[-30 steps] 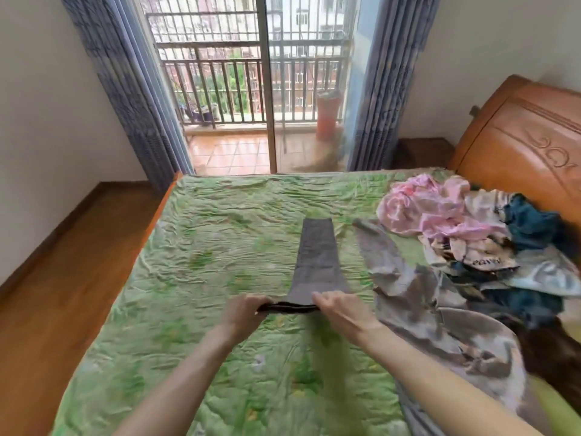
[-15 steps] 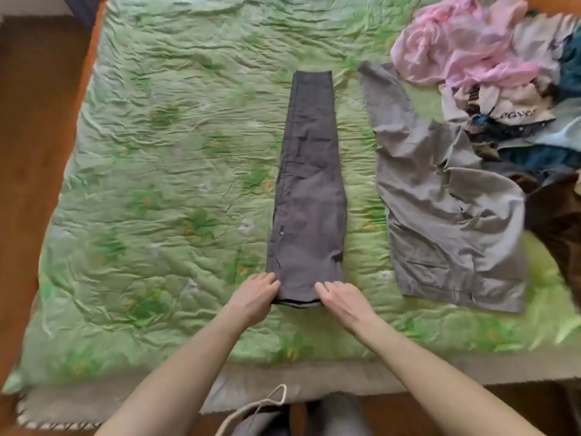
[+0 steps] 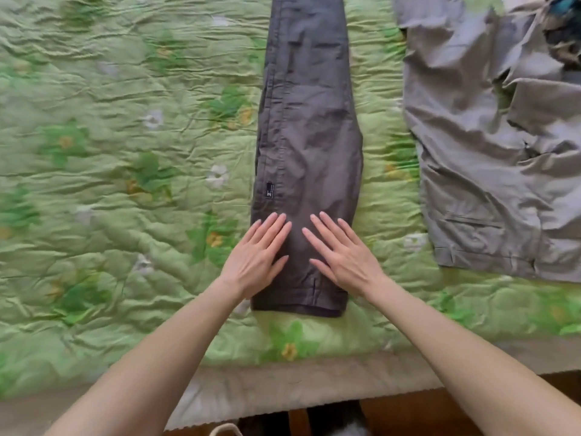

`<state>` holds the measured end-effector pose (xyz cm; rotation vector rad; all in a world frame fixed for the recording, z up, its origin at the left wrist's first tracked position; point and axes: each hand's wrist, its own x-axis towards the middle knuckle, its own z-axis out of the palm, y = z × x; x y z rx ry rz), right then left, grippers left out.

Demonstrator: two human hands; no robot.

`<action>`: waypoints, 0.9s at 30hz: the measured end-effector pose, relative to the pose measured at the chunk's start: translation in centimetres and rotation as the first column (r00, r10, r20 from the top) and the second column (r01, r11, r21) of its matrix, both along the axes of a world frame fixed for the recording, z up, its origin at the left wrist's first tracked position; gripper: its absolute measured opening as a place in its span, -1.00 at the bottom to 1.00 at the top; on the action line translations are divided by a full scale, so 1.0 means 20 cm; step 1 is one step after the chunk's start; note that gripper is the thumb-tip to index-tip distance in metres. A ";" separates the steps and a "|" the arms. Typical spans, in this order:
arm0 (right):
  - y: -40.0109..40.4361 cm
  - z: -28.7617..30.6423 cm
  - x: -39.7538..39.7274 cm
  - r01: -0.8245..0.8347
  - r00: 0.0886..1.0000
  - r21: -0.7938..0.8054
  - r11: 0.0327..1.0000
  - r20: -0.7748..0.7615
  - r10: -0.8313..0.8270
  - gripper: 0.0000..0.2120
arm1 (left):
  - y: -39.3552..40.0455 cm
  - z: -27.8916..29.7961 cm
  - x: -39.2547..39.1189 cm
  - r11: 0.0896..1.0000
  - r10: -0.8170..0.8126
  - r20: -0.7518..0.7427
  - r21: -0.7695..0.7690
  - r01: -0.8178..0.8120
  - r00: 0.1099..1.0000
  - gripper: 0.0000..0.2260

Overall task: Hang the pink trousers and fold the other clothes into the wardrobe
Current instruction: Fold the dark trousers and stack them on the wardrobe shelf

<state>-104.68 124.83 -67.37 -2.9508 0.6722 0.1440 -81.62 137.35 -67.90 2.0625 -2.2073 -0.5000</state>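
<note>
Brown trousers (image 3: 309,146), one pair, folded lengthwise into a single long strip. They lie flat at the centre of your view and run from 12 o'clock, where the far end leaves the picture, down to a hemmed edge toward 6 o'clock. A small dark label (image 3: 269,190) sits on the strip's left border, just beyond your left fingertips.

Left hand (image 3: 256,258): fingers straight and close together, palm down, resting on the left part of the strip near its close end, with the heel of the hand over the quilt.

Right hand (image 3: 341,254): fingers straight and slightly fanned, palm down, flat on the right part of the same strip. Your two hands lie side by side, apart, fingertips angled toward 12 o'clock. Neither one pinches or grips cloth.

Green quilt (image 3: 125,152), crinkled, printed with leaves and small white and yellow flowers, covers the bed under everything. Its pale border (image 3: 283,385) crosses the view at 6 o'clock.

Grey garment (image 3: 481,158), rumpled, spread at 2 to 3 o'clock, near the trousers without touching, a band of quilt between them. A slit pocket shows near its lower edge.

Dark crumpled cloth (image 3: 562,33), partly cut off at 1 o'clock, lies on the grey garment's far corner.
</note>
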 end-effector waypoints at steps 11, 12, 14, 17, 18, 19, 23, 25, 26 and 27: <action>-0.12 -0.24 -0.08 -0.129 0.991 0.078 0.989 0.040 0.126 -0.40 | 0.00 -0.18 0.19 0.967 -0.253 -0.042 -0.027 0.252 0.967 -0.33; -0.14 -0.23 -0.10 -0.167 0.986 0.095 0.981 0.042 0.164 -0.41 | -0.01 -0.17 0.22 0.956 -0.293 -0.060 -0.003 0.294 0.954 -0.26; -0.19 -0.20 -0.16 -0.250 0.968 0.140 0.958 0.034 0.247 -0.36 | -0.03 -0.13 0.30 0.923 -0.377 -0.051 0.058 0.379 0.925 -0.10; -0.24 -0.17 -0.25 -0.341 0.938 0.145 0.929 -0.006 0.346 -0.17 | -0.06 -0.12 0.36 0.860 -0.508 0.051 0.080 0.504 0.860 -0.03; -0.25 -0.17 -0.27 -0.370 0.926 0.125 0.921 -0.027 0.376 -0.12 | -0.07 -0.13 0.37 0.836 -0.548 0.077 0.073 0.544 0.833 -0.03; -0.24 -0.17 -0.28 -0.396 0.915 0.102 0.913 -0.038 0.401 -0.10 | -0.07 -0.13 0.36 0.813 -0.582 0.094 0.065 0.578 0.808 -0.04; -0.15 -0.22 -0.29 -0.477 0.877 -0.052 0.878 0.033 0.479 -0.32 | -0.03 -0.15 0.30 0.805 -0.593 0.105 0.046 0.592 0.798 -0.04; -0.08 -0.25 -0.29 -0.425 0.899 -0.077 0.902 0.080 0.431 -0.45 | 0.01 -0.15 0.28 0.839 -0.545 0.049 0.026 0.544 0.837 -0.13; -0.05 -0.25 -0.28 -0.390 0.914 -0.068 0.919 0.099 0.395 -0.48 | 0.02 -0.15 0.27 0.848 -0.530 0.012 0.024 0.529 0.848 -0.18; -0.03 -0.24 -0.28 -0.358 0.926 -0.041 0.933 0.114 0.360 -0.49 | 0.03 -0.14 0.27 0.853 -0.521 -0.025 0.026 0.521 0.853 -0.24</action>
